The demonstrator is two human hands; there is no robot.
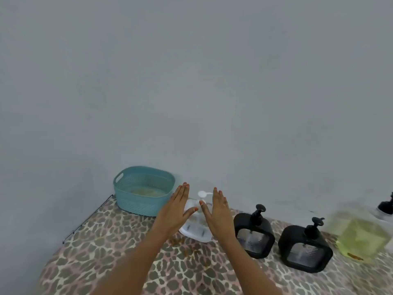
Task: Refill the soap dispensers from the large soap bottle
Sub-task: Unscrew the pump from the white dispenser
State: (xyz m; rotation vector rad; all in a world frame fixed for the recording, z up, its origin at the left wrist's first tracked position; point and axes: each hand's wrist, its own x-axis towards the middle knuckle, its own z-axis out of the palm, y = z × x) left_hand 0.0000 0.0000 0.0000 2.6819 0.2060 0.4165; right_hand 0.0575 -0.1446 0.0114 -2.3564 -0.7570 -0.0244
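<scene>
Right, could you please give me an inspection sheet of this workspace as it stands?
Surface: covered by a leopard-print cloth.
Job's things: white dispenser at centre; two black dispensers to its right; large bottle of yellow-green liquid beyond them; another black pump cut off at the right edge.
Clutter: teal basket at back left; brown specks on the cloth.
Grippers: left hand and right hand open, fingers straight, flanking the white dispenser; contact unclear.
Cables: thin black line along the cloth's left edge, nature unclear.
Surroundings: plain grey wall.
</scene>
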